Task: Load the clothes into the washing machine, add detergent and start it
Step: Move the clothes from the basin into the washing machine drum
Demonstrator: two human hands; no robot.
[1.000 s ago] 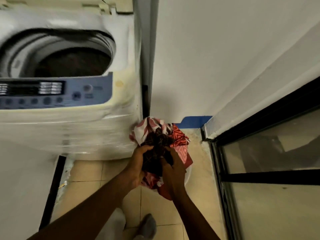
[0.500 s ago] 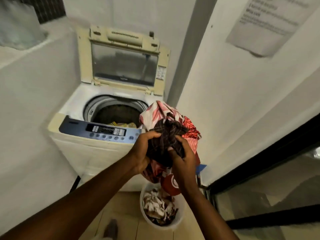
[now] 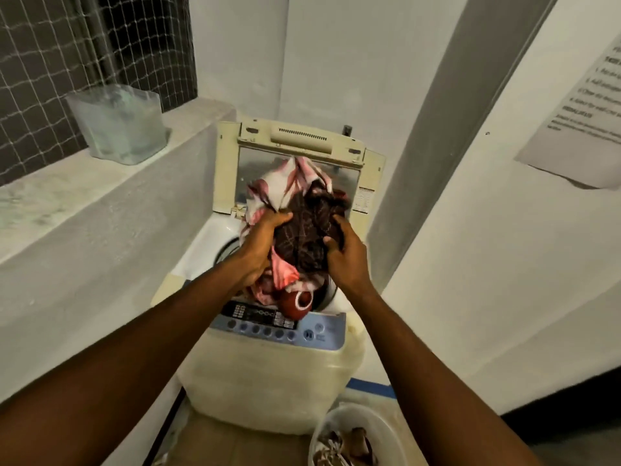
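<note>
A cream top-loading washing machine (image 3: 268, 381) stands in the corner with its lid (image 3: 295, 142) raised upright. I hold a bundle of clothes (image 3: 302, 230), dark brown, pink-and-white and red, directly over the drum opening, which the bundle mostly hides. My left hand (image 3: 262, 250) grips the bundle's left side and my right hand (image 3: 346, 260) grips its right side. The blue control panel (image 3: 279, 326) with its row of buttons shows just below the bundle.
A white laundry basket (image 3: 353, 438) with more clothes sits on the floor at the lower right of the machine. A clear plastic container (image 3: 117, 126) stands on the ledge (image 3: 67, 183) to the left. A printed notice (image 3: 578, 119) hangs on the right wall.
Both hands lifted the bundle out of the basket on the floor and carried it up and left, until it came over the machine's drum opening.
</note>
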